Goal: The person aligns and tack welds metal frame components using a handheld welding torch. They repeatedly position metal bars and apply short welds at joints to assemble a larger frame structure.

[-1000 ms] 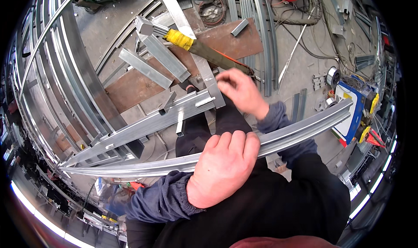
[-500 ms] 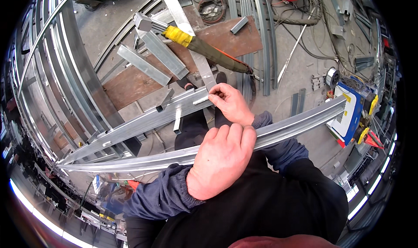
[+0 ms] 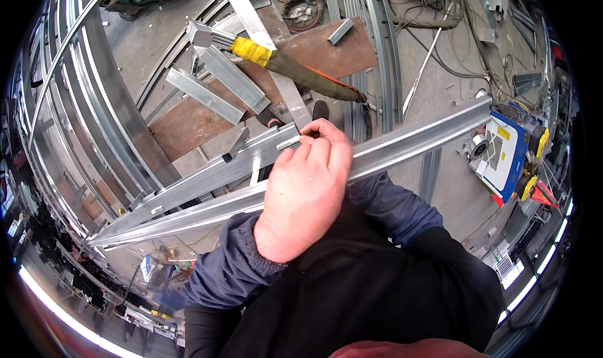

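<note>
My left hand [image 3: 303, 201] is wrapped over a long bright metal channel [image 3: 414, 141] that slants from far left, near the floor, up to the right. Just beyond it, my right hand [image 3: 330, 133] is mostly covered by the left one. Its thumb and forefinger are bent together at the near end of a second grey metal beam [image 3: 207, 176]. A small pale strip [image 3: 289, 142] lies on that beam beside these fingertips. What the right fingers grip, if anything, is hidden. Both channels converge at the far left.
Cut square tubes [image 3: 232, 80] and a yellow-wrapped hose [image 3: 252, 51] lie ahead over a rusty plate [image 3: 188, 122]. Long rails [image 3: 103, 100] fill the left. On the right stand a blue and white machine [image 3: 504, 145] and loose cables [image 3: 443, 69].
My left hand has moved forward and slightly left with the channel, whose right end has swung farther away from me. It now covers more of my right hand, which stays at the beam's end.
</note>
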The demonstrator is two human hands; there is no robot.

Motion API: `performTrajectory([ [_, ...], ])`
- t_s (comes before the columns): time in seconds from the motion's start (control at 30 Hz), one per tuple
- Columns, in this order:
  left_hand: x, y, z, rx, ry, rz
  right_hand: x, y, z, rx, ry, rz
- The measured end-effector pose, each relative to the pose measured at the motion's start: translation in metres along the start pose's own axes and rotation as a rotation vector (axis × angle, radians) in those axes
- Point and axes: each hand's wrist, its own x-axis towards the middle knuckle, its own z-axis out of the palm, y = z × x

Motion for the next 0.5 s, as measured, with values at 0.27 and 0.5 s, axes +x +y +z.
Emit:
performTrajectory([
  [0.27, 0.025, -0.027, 0.025, -0.135, -0.012, -0.031, -0.007, -0.024, 0.006, 0.206, -0.011, -0.240],
  [0.5, 0.032, -0.038, 0.069, -0.083, -0.132, -0.077, -0.016, -0.001, -0.009, 0.271, 0.012, -0.024],
])
